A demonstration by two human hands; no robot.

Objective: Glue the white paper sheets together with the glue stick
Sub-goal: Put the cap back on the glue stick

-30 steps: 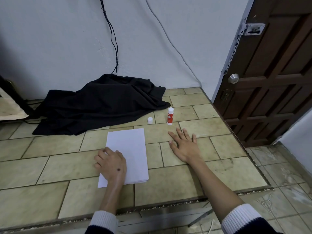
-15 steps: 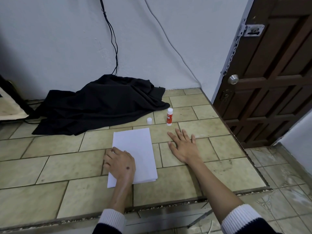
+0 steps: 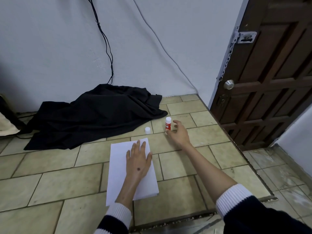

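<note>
The right hand (image 3: 178, 134) is curling around the glue stick (image 3: 168, 123), its fingers (image 3: 177, 122) arched open on the stick's right side and the thumb low at its base. Whether the skin is already touching the tube cannot be told; the fingers are not closed on it. The glue stick is standing upright on the tiled surface (image 3: 50, 186), far and right of the paper, its white top uncapped and its red label facing the viewer. Its white cap (image 3: 147, 130) is sitting just to the left, apart from the stick.

The left hand (image 3: 137, 160) is lying flat and spread, palm down, pressing on the white paper sheets (image 3: 118, 168). It is gripping nothing. The sheets are lying as a neat stack near the front of the tiled surface, their long side running near to far, and the forearm is crossing their near edge.

Both wrists are showing white ribbed cuffs (image 3: 231, 196) on dark sleeves. Farther back and to the left, a black cloth (image 3: 94, 115) is lying crumpled against the pale wall (image 3: 50, 48), with dark cables (image 3: 106, 46) hanging down to it. A brown wooden door (image 3: 273, 81) is standing at the right.
</note>
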